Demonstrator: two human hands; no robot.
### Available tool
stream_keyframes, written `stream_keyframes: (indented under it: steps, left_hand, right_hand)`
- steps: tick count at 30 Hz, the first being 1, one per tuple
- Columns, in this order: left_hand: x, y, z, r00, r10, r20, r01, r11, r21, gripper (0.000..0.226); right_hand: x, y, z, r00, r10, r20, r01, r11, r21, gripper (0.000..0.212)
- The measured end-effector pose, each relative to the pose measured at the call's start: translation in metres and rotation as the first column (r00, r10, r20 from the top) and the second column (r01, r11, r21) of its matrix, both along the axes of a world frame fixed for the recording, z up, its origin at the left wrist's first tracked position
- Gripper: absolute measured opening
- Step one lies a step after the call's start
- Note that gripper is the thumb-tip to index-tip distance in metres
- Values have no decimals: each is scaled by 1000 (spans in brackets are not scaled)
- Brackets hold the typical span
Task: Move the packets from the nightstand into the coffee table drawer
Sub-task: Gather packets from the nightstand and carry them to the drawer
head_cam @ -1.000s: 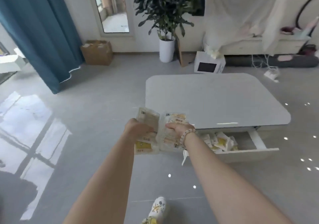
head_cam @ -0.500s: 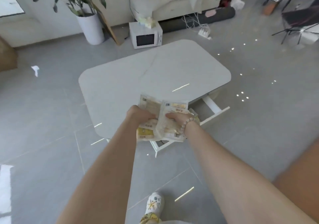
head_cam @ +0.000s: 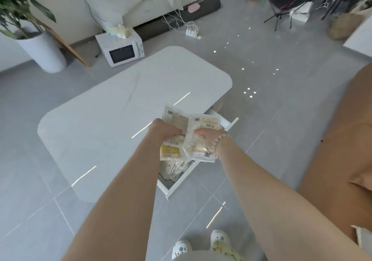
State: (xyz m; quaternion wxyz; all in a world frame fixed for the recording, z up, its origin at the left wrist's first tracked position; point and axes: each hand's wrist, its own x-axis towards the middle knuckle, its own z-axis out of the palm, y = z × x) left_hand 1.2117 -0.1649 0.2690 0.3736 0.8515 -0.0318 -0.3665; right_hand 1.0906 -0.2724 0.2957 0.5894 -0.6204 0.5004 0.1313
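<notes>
Left grip [head_cam: 163, 132], right grip [head_cam: 207, 135] each clutching packets [head_cam: 198, 150] above open drawer [head_cam: 182, 181]; barcode labels [head_cam: 196, 119] visible, print unreadable.

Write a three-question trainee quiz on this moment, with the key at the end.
1. True or false: the drawer of the coffee table stands open.
2. What do the left hand and right hand grip? A. packets B. a cup C. a towel
3. Fill in: the white appliance on the floor beyond the coffee table is a ____.
Key: 1 true; 2 A; 3 microwave.
</notes>
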Motion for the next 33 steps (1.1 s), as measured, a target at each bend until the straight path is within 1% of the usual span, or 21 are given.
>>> stream_keyframes:
  steps: [2,7,11,14,16,20,23,26,30,31,33]
  left_hand:
    - [1,-17,-3,1000,-18,-16,18,1000,-9,47]
    - [16,-46,-19,998,31,-57,-33,999,-23,46]
    - [33,-81,-37,994,92,-59,-92,996,-6,44]
    - [43,-116,-49,984,156,-83,-152,987,51,48]
    - [49,-146,-57,978,185,-98,-179,981,72,51]
    - [55,-200,-83,959,231,-163,-214,970,115,43]
    - [53,-224,-118,931,294,-216,-265,952,153,39]
    - [45,-232,-160,906,346,-242,-300,931,210,36]
    - [40,-234,-226,843,444,-303,-367,887,279,32]
    - [41,-236,-245,824,469,-318,-391,877,279,35]
    - [46,-240,-286,801,491,-343,-410,867,285,43]
  right_hand:
    - [-2,-18,1,999,-33,7,33,999,-10,57]
    - [17,-51,-14,996,-93,12,92,995,38,61]
    - [48,-92,-34,999,-26,26,23,994,106,63]
    - [71,-136,-49,1000,-25,16,23,992,125,64]
    - [82,-166,-61,999,-31,-13,32,992,122,66]
    - [95,-221,-89,991,20,-130,-3,992,126,71]
    - [104,-256,-121,981,24,-195,5,989,146,69]
    - [109,-272,-164,970,49,-240,-16,991,136,69]
    - [119,-276,-235,940,141,-310,-106,986,127,71]
    - [123,-277,-255,933,168,-318,-133,983,129,69]
    - [134,-280,-299,920,219,-324,-186,974,131,53]
